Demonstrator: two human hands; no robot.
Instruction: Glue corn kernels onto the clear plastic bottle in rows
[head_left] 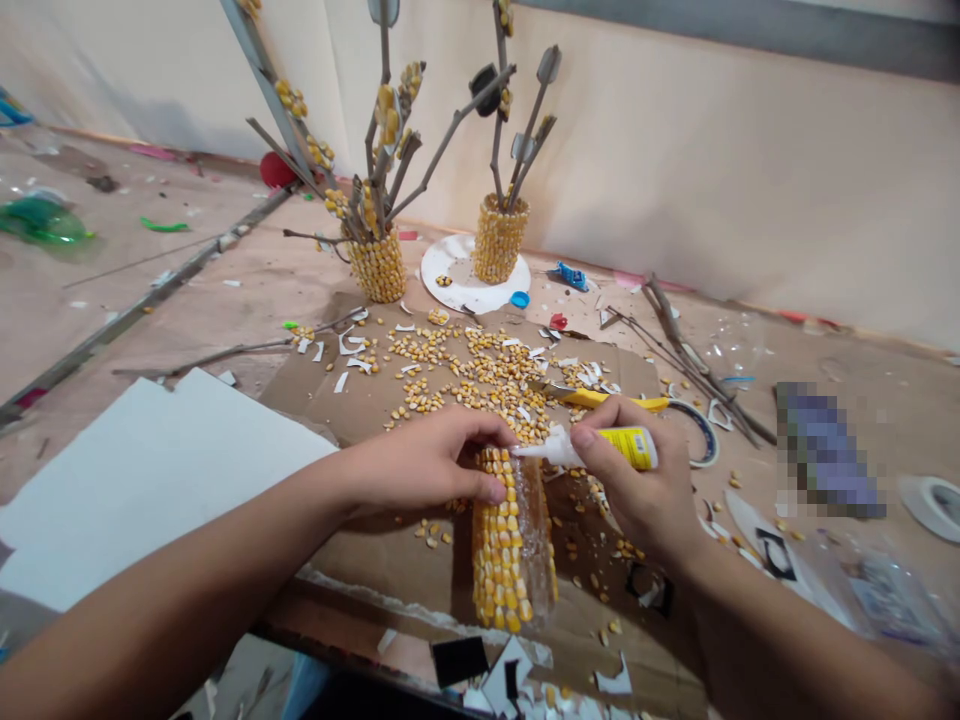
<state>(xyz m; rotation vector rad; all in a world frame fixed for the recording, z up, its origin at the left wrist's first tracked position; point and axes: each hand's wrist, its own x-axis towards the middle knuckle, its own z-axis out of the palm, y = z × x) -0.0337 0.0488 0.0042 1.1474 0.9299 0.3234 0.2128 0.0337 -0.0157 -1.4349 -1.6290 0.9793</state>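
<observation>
My left hand (457,455) grips the top end of a clear plastic cylinder (534,530), thumb on the near side and fingers at the rim. Rows of yellow corn kernels (499,540) cover its left part, while a strip facing right is bare and shiny. Closed around a small white glue bottle with a yellow label (630,447), my right hand (645,480) holds it nearly level. The bottle's nozzle (529,451) points left, at the upper edge of the bare strip. Loose corn kernels (487,370) lie scattered on the cardboard (337,400) behind the cylinder.
Two kernel-covered pots, one left (377,265) and one right (500,240), hold upright twigs near the wall. A white disc (450,285) lies beneath the right pot. White sheets (150,480) lie left. A yellow-handled tool (592,397), tape roll (709,440) and sticks (697,360) lie right.
</observation>
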